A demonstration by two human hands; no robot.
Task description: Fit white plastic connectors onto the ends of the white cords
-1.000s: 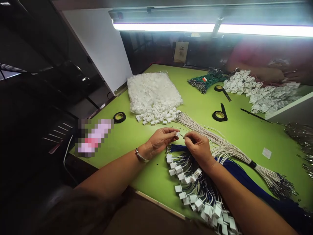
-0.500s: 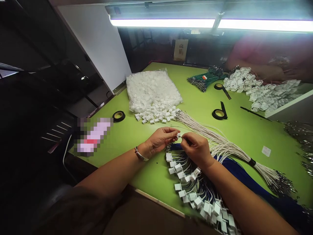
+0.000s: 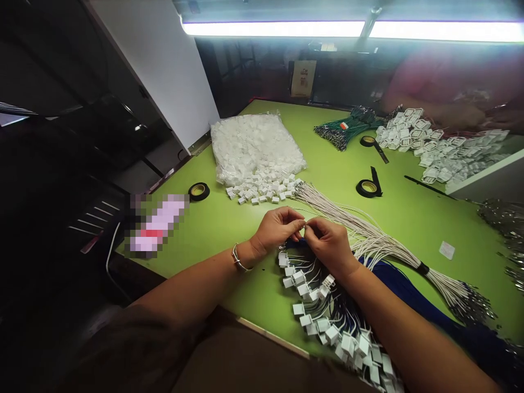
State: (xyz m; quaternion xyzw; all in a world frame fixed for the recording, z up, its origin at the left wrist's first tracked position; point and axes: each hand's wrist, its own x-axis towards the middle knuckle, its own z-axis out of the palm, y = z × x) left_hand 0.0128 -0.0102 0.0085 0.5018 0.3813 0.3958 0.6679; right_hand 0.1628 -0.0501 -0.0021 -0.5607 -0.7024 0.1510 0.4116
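My left hand (image 3: 280,228) is closed in a pinch on a small white plastic connector, mostly covered by the fingertips. My right hand (image 3: 329,243) pinches a thin wire end against it, and the fingertips of both hands meet. The wire itself is largely hidden by my fingers. Below my right hand lies a pile of wires with white connectors (image 3: 347,344) on their ends. Blue wires (image 3: 393,284) run under my right forearm. Behind my hands stretches a bundle of white wires (image 3: 380,243) with metal terminals, wrapped in black tape near its right end.
A clear plastic bag of white connectors (image 3: 256,142) lies at the back, with loose connectors (image 3: 262,188) spilling before it. Black tape rolls (image 3: 199,191) sit left and right. Green wires (image 3: 347,128) and white connector parts (image 3: 409,131) are at the back right.
My hands have come closer together, the left moving slightly right. The white connector, visible between my fingertips before, is now mostly covered. The view has shifted slightly.
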